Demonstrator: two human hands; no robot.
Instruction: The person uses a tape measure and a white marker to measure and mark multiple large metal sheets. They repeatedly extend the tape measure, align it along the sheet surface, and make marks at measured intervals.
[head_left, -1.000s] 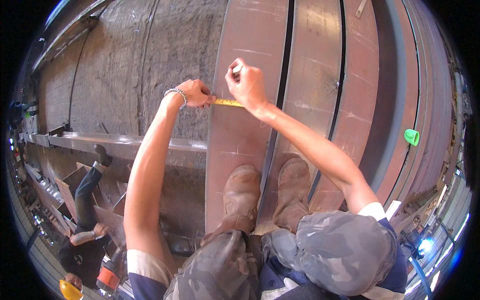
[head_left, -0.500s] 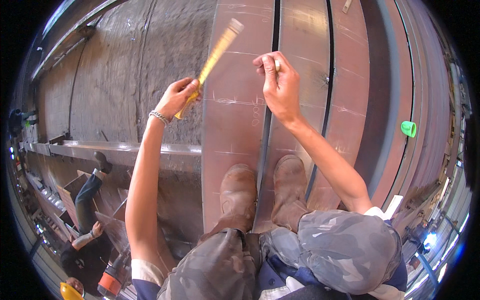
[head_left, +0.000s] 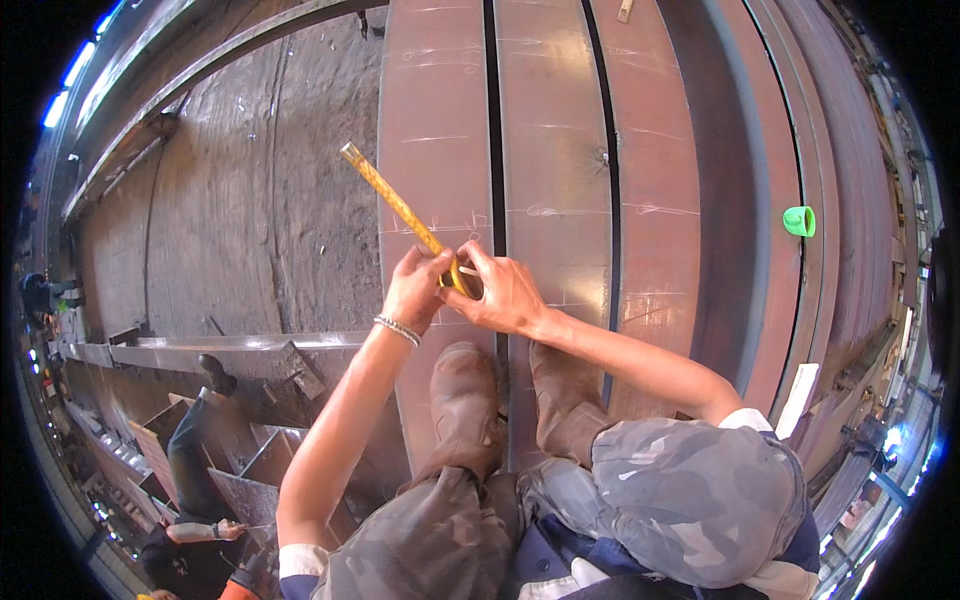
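Hands have come together — left hand (head_left: 418, 285) and right hand (head_left: 500, 293) grip the tape measure (head_left: 400, 208).

The case of the tape measure (head_left: 462, 283) is almost wholly covered by the left hand (head_left: 418, 287) and the right hand (head_left: 503, 293), so that only a sliver of yellow is seen between the fingers, and whether the small white piece by the right thumb is chalk cannot be told. The markings on the yellow blade (head_left: 392, 200) are too small and blurred to be read, and the faint scratched lines on the steel plate (head_left: 432, 120) are partly hidden under the hands and the boots (head_left: 510, 410). A second person (head_left: 195, 480) at the lower left is cut off by the dark rim of the picture, and what is held in that person's hand is too small to be made out.
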